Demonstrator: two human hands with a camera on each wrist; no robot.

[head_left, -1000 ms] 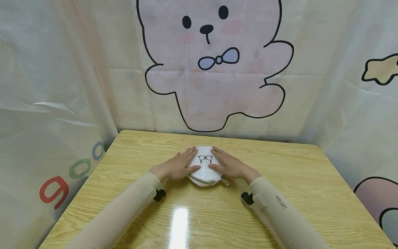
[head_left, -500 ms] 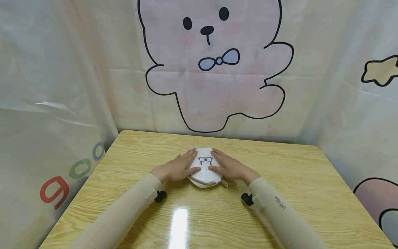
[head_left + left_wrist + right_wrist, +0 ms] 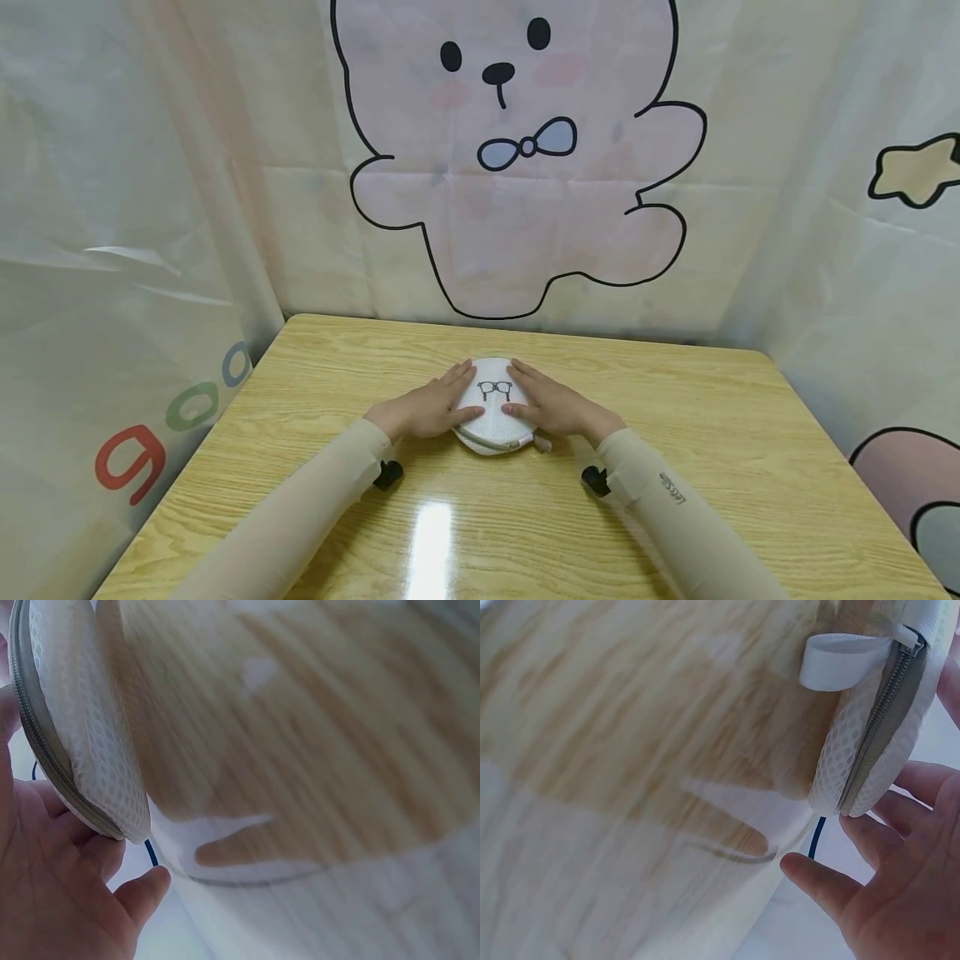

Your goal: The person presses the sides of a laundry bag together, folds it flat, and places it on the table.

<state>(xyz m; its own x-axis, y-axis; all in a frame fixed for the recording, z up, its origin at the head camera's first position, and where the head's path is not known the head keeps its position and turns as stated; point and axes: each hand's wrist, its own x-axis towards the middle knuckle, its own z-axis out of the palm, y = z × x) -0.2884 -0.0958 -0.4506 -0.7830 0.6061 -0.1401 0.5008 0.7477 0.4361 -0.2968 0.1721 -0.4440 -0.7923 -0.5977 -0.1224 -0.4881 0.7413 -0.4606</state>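
A round white mesh pouch (image 3: 495, 427) with a glasses print on top lies at the middle of the wooden table. My left hand (image 3: 427, 408) rests on its left side and my right hand (image 3: 558, 405) on its right, fingers extended and thumbs pointing inward over the top. In the left wrist view, several fingers (image 3: 101, 855) touch the pouch's edge below its grey zipper (image 3: 52, 761). The right wrist view shows the zipper's metal slider (image 3: 911, 646) and a white fabric loop (image 3: 840, 664). The zipper looks closed; what is inside cannot be seen.
The wooden table (image 3: 675, 400) reflects a bright strip of light near its front. Behind it hangs a cloth backdrop (image 3: 300, 242) with a cartoon bear, and drapes run along both sides. A black wrist band (image 3: 388, 475) shows at the left cuff.
Both hands stay on the pouch with almost no movement. The whole head view has shifted very slightly.
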